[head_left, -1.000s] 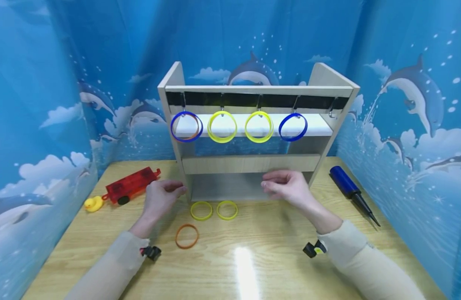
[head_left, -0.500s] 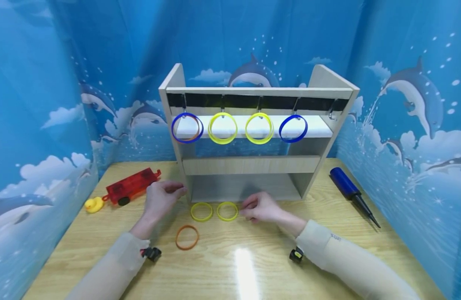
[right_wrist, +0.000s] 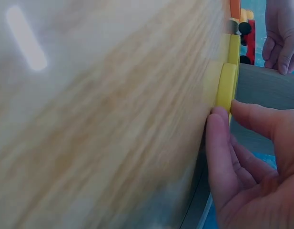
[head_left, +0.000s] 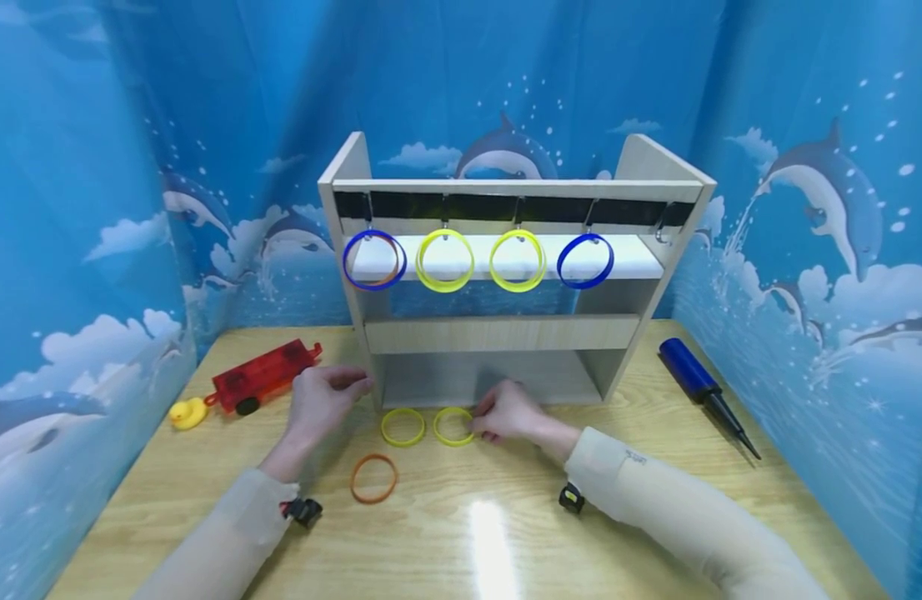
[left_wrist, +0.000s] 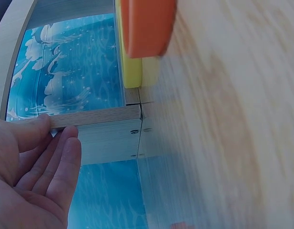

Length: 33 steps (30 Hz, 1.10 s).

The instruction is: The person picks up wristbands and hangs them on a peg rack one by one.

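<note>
Thumb and fingers of my right hand [head_left: 509,410] pinch the right edge of a yellow wristband [head_left: 453,440], which lies flat on the table at the shelf's front. The right wrist view shows the thumb on one side of this wristband [right_wrist: 226,81] and fingers on the other. To its left lie a second yellow wristband [head_left: 403,442] and, nearer, an orange wristband [head_left: 373,498]. My left hand [head_left: 322,406] stays beside the left panel of the wooden shelf [head_left: 498,335], fingers loosely bent and holding nothing; whether they touch the panel I cannot tell.
Metal hooks along the shelf's black strip carry blue wristbands [head_left: 585,285], yellow wristbands [head_left: 518,288] and an orange one behind blue; the rightmost hook [head_left: 662,232] is bare. A red toy wagon [head_left: 258,375] and yellow duck [head_left: 187,412] stand left, a blue hand pump [head_left: 689,372] right.
My right hand has come down and left from the shelf's right front to the right-hand yellow wristband, and its fingers have closed on the edge. The left hand has stayed in place.
</note>
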Available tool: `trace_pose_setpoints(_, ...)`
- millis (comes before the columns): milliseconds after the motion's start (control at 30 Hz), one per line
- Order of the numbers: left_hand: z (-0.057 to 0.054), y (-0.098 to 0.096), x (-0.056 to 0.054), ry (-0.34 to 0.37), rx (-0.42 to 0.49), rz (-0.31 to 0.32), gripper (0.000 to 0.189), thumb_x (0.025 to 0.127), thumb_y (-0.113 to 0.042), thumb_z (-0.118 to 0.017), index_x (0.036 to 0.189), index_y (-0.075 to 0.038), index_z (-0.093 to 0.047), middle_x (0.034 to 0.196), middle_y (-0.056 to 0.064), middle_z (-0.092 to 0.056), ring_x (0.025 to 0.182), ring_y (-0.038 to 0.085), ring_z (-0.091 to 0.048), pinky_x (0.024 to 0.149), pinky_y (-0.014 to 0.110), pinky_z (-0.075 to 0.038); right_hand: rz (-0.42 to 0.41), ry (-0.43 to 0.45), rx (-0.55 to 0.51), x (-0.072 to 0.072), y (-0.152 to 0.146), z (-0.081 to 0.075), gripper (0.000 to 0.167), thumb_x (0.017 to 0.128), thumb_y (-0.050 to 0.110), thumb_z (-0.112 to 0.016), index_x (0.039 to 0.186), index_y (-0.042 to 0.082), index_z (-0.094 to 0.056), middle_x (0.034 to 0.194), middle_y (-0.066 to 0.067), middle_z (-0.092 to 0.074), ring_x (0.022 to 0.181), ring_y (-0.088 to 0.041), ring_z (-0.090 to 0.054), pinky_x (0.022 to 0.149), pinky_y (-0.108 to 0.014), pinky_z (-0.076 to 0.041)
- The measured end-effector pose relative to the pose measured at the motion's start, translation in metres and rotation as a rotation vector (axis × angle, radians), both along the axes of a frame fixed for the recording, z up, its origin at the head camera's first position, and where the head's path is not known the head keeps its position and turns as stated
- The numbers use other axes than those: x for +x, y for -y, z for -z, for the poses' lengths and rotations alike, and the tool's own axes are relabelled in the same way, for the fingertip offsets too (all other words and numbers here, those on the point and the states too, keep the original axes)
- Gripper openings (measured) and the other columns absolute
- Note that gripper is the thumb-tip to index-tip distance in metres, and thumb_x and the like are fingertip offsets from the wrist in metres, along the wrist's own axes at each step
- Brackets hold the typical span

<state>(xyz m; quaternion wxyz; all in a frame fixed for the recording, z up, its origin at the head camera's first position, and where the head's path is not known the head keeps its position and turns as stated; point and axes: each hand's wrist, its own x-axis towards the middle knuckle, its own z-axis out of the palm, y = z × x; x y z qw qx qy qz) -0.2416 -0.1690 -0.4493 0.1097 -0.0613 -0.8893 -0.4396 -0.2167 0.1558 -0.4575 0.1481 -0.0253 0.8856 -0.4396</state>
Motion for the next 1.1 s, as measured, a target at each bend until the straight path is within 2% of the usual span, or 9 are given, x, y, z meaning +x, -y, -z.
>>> trace_pose_setpoints(167, 0.000, 0.001, 0.001, 0.003, 0.001, 0.003, 0.015, 0.098, -0.021, -0.087, 0.109, -0.010, -0.091, 0.106, 0.012, -0.089, 0.094, 0.024, -0.085, 0.072, 0.023, -0.058, 0.012, 0.024, -0.001, -0.003, 0.002, 0.002, 0.018, 0.091, 0.007, -0.090, 0.101, -0.002, -0.080, 0.080, -0.013, -0.082, 0.062, -0.015, -0.077, 0.063, -0.031, -0.067)
trace_pose_setpoints(433, 0.000, 0.001, 0.000, -0.001, -0.004, 0.004, 0.015, 0.098, -0.020, -0.087, 0.110, -0.010, -0.090, 0.106, 0.012, -0.089, 0.094, 0.025, -0.085, 0.074, 0.024, -0.060, 0.025, 0.034, -0.023, -0.004, 0.002, 0.002, 0.012, 0.090, 0.002, -0.082, 0.102, -0.001, -0.079, 0.079, -0.013, -0.081, 0.061, -0.013, -0.075, 0.064, -0.031, -0.067)
trace_pose_setpoints(633, 0.000, 0.001, 0.001, 0.003, 0.001, 0.010, 0.016, 0.099, -0.021, -0.087, 0.111, -0.010, -0.090, 0.108, 0.013, -0.089, 0.096, 0.027, -0.085, 0.075, 0.025, -0.061, 0.040, 0.042, -0.074, -0.002, -0.002, 0.000, 0.014, 0.090, 0.002, -0.081, 0.103, -0.002, -0.079, 0.079, -0.016, -0.081, 0.062, -0.015, -0.076, 0.063, -0.031, -0.067)
trace_pose_setpoints(867, 0.001, 0.001, 0.001, 0.002, 0.000, 0.008, 0.017, 0.099, -0.021, -0.087, 0.111, -0.009, -0.090, 0.107, 0.013, -0.089, 0.096, 0.028, -0.086, 0.075, 0.027, -0.063, 0.000, 0.078, -0.140, 0.003, -0.011, 0.000, 0.010, 0.092, 0.000, -0.084, 0.100, -0.002, -0.080, 0.082, -0.016, -0.082, 0.064, -0.014, -0.076, 0.065, -0.032, -0.068)
trace_pose_setpoints(1100, 0.000, 0.000, 0.000, -0.002, -0.005, -0.002, 0.017, 0.099, -0.021, -0.087, 0.111, -0.009, -0.090, 0.107, 0.014, -0.089, 0.096, 0.030, -0.086, 0.076, 0.030, -0.064, -0.030, 0.101, -0.179, 0.010, -0.019, -0.002, 0.020, 0.092, 0.002, -0.086, 0.109, -0.006, -0.080, 0.086, -0.017, -0.083, 0.067, -0.013, -0.076, 0.069, -0.033, -0.069)
